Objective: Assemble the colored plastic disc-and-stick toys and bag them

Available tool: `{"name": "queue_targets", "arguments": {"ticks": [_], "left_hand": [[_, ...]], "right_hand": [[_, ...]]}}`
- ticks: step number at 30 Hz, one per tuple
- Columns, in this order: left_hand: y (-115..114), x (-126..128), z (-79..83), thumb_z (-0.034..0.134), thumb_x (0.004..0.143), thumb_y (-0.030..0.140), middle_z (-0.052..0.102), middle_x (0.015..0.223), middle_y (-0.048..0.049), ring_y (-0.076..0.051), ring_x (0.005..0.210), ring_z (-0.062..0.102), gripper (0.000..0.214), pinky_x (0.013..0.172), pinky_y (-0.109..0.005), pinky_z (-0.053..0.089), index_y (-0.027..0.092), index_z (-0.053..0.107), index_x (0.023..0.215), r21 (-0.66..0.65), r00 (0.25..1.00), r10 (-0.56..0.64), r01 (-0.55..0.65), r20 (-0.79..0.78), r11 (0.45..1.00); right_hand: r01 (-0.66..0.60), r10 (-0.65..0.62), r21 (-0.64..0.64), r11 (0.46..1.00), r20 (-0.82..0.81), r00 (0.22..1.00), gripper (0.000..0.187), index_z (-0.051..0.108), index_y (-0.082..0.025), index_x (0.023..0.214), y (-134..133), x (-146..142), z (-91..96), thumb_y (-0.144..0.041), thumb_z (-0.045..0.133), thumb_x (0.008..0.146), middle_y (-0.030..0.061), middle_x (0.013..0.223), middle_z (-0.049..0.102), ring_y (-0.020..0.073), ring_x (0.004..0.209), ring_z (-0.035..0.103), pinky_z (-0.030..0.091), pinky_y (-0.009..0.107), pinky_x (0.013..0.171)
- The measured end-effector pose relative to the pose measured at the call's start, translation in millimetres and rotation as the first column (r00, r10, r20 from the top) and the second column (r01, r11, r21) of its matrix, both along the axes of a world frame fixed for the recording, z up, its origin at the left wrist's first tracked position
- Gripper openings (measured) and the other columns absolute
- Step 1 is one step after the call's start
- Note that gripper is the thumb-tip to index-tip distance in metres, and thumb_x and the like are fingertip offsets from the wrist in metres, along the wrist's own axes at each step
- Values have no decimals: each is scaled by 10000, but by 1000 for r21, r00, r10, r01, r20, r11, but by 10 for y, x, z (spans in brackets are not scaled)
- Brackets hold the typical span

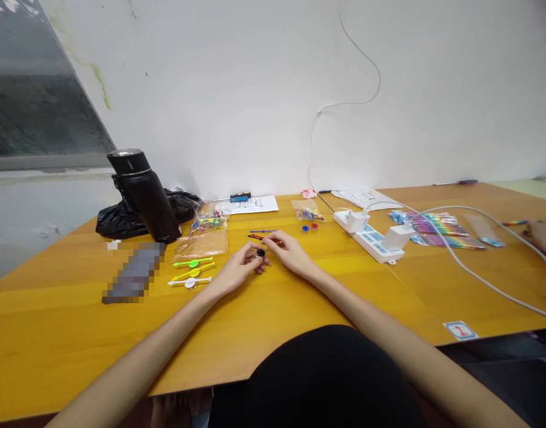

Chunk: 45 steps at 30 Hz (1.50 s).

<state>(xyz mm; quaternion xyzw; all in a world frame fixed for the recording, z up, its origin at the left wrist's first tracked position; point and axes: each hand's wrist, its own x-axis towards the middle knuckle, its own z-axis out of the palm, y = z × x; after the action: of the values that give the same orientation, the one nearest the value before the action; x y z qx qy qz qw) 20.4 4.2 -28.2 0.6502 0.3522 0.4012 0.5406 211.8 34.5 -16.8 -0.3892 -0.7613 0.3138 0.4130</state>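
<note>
My left hand (242, 268) pinches a small black round piece (261, 253) between thumb and fingers. Just right of it, my right hand (290, 252) has its fingertips drawn together at a thin black arrow (255, 237), partly covered by those fingers. Some orange shows close to the same arrow. Behind both hands lies a blue arrow (264, 231). Left of my left hand, a green arrow (193, 263), a yellow arrow (193, 272) and a white arrow (190, 282) lie in a column, each with a round piece at its middle.
A black bottle (143, 196) stands at the left behind a pixelated flat object (134, 273). Plastic bags (204, 242) lie nearby. Blue (305, 229) and red (315, 226) round pieces sit beyond my hands. A power strip (369, 241) trails cables. Another person's hand (544, 238) is far right.
</note>
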Motion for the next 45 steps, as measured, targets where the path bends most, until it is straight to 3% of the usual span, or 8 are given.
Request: {"name": "queue_targets", "arguments": {"ticks": [3,6,19,32,35,38,41,45], "left_hand": [[-42,4,37,625,924,449,721,993,-95,-174,858,640,332,833,-326,472,186,546,1110,31,997,-33,35,-71,999],[-72,1,63,588,951,422,724,999,-91,-180,890,626,294,860,-327,449,186,553,1123,69,990,-49,59,-129,996],[-56,15,66,618,930,445,737,1078,-139,-190,915,642,336,827,-325,458,185,537,1127,21,997,-46,48,-68,999],[-12,2,32,662,908,470,749,1139,-179,-200,941,692,391,830,-334,490,181,544,1142,-25,1000,-22,22,-4,999],[-17,4,56,685,885,487,760,1111,-178,-217,969,709,436,854,-346,503,176,556,1164,-67,999,-15,17,30,998],[-14,5,74,714,858,487,764,1099,-179,-234,974,726,469,864,-367,527,171,567,1172,-115,997,-6,14,73,993],[-1,5,79,742,839,456,759,1116,-182,-243,953,742,483,869,-393,549,167,563,1183,-153,991,37,-18,125,988],[18,0,75,761,828,419,736,1180,-192,-253,958,748,492,898,-427,558,159,556,1192,-187,976,107,-70,192,980]], "right_hand": [[116,-183,271,956,239,954,194,693,-179,1045,44,82,-38,-244,518,990,101,1090,648,242,1107,556,446,419,1018],[87,-252,384,919,403,880,260,680,-167,1180,66,129,-108,-210,515,984,126,1164,620,266,1156,501,424,445,1065],[111,-407,508,854,519,752,143,706,-149,942,77,151,-45,-205,577,966,131,1103,638,284,1097,525,474,430,968],[39,-437,543,839,629,643,186,658,-109,966,89,201,-35,-96,473,971,168,1078,619,294,1057,507,449,407,930],[160,-435,475,866,555,709,162,616,-124,961,84,211,9,-88,458,970,152,1028,644,276,997,547,450,395,897],[237,-290,186,954,348,892,119,556,-167,989,89,185,49,-174,439,1008,68,848,657,212,800,592,465,345,782],[52,-52,-83,995,0,999,159,519,-195,991,107,126,53,-348,483,1012,-8,721,610,162,681,583,473,300,708],[-125,86,-164,978,-227,970,349,558,-189,1018,124,58,20,-523,596,923,-23,710,608,141,683,584,483,286,705]]}}
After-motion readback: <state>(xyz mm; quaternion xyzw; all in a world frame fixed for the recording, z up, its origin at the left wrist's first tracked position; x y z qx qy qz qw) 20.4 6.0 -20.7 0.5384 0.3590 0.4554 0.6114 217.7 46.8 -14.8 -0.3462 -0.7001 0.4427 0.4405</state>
